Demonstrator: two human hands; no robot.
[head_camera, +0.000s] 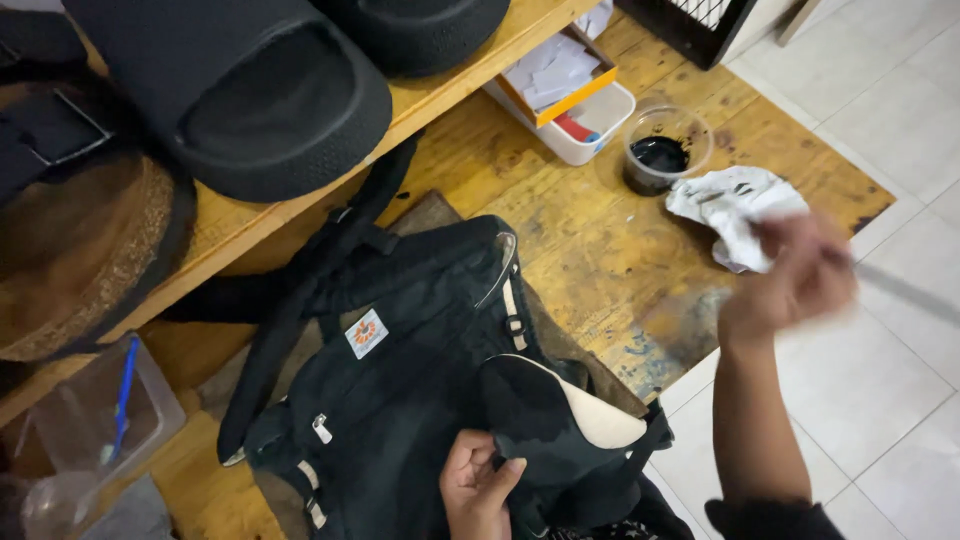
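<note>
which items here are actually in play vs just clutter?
In play:
- black bag, left hand gripping its fabric
- right hand, blurred, holding a thin stick-like tool
- cup of black liquid
- stained white rag

Lying about:
- black slides on the shelf
- brown sandal
- tray of papers
- clear container with blue stick

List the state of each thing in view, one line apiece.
Black bag: lying on the wooden board, flap folded back, pale lining showing.
Left hand: fingers gripping the bag's fabric.
Right hand: blurred, closed on a thin grey stick.
Cup: upright, uncovered, black liquid inside.
White rag: crumpled, black-stained, beside the cup.
Black slide: resting on the shelf.
White box: open, papers inside.
</note>
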